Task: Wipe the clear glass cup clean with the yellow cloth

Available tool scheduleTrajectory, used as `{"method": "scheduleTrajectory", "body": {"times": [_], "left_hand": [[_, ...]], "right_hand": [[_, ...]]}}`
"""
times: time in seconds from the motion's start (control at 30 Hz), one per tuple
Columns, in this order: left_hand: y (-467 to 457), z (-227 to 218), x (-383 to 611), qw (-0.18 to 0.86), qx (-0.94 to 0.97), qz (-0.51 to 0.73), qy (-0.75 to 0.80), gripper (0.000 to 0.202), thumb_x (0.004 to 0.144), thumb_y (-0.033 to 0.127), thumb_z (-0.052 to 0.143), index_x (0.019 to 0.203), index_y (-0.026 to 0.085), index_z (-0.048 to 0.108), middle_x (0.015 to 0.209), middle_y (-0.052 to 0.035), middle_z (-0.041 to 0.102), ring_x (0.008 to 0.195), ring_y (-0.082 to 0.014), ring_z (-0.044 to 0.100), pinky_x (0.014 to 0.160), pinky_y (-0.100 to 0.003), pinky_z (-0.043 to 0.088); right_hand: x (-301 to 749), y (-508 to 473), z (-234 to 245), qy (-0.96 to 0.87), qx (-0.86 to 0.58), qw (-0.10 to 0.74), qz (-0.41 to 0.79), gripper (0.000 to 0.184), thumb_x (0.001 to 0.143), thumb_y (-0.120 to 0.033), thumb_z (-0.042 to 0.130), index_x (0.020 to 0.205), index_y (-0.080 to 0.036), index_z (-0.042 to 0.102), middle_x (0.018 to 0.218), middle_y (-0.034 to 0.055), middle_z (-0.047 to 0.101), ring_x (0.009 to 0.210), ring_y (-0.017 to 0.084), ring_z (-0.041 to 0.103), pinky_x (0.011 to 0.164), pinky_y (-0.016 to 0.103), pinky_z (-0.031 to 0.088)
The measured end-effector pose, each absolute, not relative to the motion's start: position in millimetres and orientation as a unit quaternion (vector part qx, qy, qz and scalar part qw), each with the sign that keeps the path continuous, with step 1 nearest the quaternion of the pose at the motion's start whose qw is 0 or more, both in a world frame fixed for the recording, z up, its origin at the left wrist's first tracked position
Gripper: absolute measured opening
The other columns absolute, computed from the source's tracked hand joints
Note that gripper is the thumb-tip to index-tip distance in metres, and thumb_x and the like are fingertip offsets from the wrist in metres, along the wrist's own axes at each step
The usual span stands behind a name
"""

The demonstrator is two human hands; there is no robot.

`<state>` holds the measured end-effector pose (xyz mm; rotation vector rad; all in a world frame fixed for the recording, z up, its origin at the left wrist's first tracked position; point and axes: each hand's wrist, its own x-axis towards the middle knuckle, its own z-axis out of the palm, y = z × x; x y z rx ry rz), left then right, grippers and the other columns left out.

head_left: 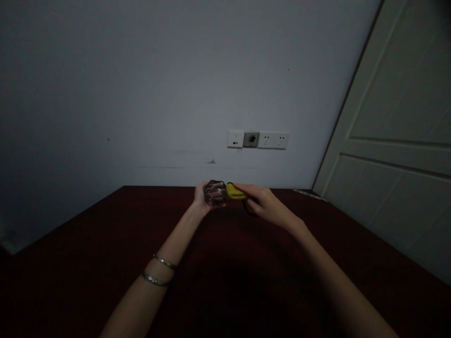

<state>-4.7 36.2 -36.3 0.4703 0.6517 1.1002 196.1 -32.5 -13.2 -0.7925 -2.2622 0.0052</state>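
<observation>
My left hand (pixel 200 197) is closed around a clear, faceted glass dish or ashtray (pixel 215 193), turned so that its hollow side faces me. Its fingers are mostly hidden behind the glass. From the right, my right hand (pixel 262 199) pinches a folded yellow cloth (pixel 235 191) with a dark edge. The cloth's folded end meets the right rim of the glass, and a dark-edged part hangs below the hand. Both hands are held out over the far part of the dark red table.
The dark red table (pixel 218 263) reaches back to a pale wall (pixel 169 84). Sockets and switch plates (pixel 258 140) sit on the wall above the hands. A panelled door (pixel 394 141) stands at the right. A thin pale strip (pixel 310 194) lies at the far right table edge.
</observation>
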Motion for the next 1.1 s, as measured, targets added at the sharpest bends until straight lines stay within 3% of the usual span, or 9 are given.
{"method": "scheduleTrajectory", "body": {"times": [0.2, 0.4, 0.7, 0.87, 1.0, 1.1], "left_hand": [[35.5, -35.3, 2.2, 0.771, 0.236, 0.504, 0.308, 0.039, 0.078, 0.036, 0.036, 0.091, 0.01, 0.063, 0.071, -0.0175, 0.068, 0.057, -0.0298, 0.065, 0.045, -0.041, 0.049], [32.5, -34.1, 12.3, 0.772, 0.215, 0.513, 0.308, 0.038, 0.08, 0.033, 0.034, 0.091, 0.01, 0.061, 0.073, -0.0171, 0.067, 0.061, -0.0299, 0.065, 0.05, -0.044, 0.05], [32.4, -29.3, 23.9, 0.779, 0.147, 0.542, 0.28, 0.037, 0.085, 0.025, 0.028, 0.089, 0.011, 0.061, 0.073, -0.0128, 0.065, 0.066, -0.0252, 0.064, 0.063, -0.041, 0.052], [30.8, -24.4, 25.9, 0.792, 0.131, 0.548, 0.236, 0.036, 0.085, 0.021, 0.029, 0.098, 0.01, 0.061, 0.082, -0.0124, 0.067, 0.072, -0.0227, 0.065, 0.069, -0.037, 0.052], [26.3, -17.6, 26.6, 0.796, 0.128, 0.545, 0.228, 0.037, 0.086, 0.017, 0.028, 0.103, 0.009, 0.059, 0.08, -0.0125, 0.067, 0.07, -0.0228, 0.066, 0.069, -0.038, 0.052], [22.3, -13.7, 27.9, 0.792, 0.143, 0.548, 0.23, 0.037, 0.086, 0.016, 0.027, 0.105, 0.009, 0.058, 0.078, -0.0124, 0.068, 0.068, -0.0228, 0.065, 0.069, -0.038, 0.052]], "right_hand": [[197.0, -19.0, -18.3, -0.81, -0.377, 0.447, 0.043, 0.053, 0.078, -0.006, 0.041, 0.129, -0.015, 0.05, 0.125, 0.0113, 0.059, 0.113, 0.022, 0.058, 0.099, 0.045, 0.044], [178.7, -18.2, -26.7, -0.767, -0.406, 0.497, -0.005, 0.05, 0.078, -0.009, 0.042, 0.127, -0.017, 0.052, 0.122, 0.0118, 0.061, 0.112, 0.023, 0.058, 0.098, 0.047, 0.044], [158.6, -36.5, -24.2, -0.788, -0.401, 0.462, -0.061, 0.047, 0.078, -0.016, 0.051, 0.126, -0.017, 0.048, 0.117, 0.0127, 0.06, 0.109, 0.025, 0.054, 0.093, 0.045, 0.047], [173.2, -33.4, -15.4, -0.841, -0.336, 0.423, -0.006, 0.051, 0.082, -0.032, 0.056, 0.131, -0.021, 0.045, 0.133, 0.0124, 0.051, 0.122, 0.026, 0.045, 0.101, 0.051, 0.038], [189.4, -31.3, -8.2, -0.871, -0.304, 0.382, 0.05, 0.054, 0.085, -0.028, 0.053, 0.137, -0.029, 0.038, 0.144, 0.0086, 0.04, 0.131, 0.025, 0.037, 0.105, 0.053, 0.031], [193.9, -30.4, -6.0, -0.877, -0.301, 0.369, 0.064, 0.062, 0.081, -0.027, 0.06, 0.138, -0.032, 0.036, 0.147, 0.0073, 0.035, 0.132, 0.026, 0.036, 0.106, 0.055, 0.029]]}}
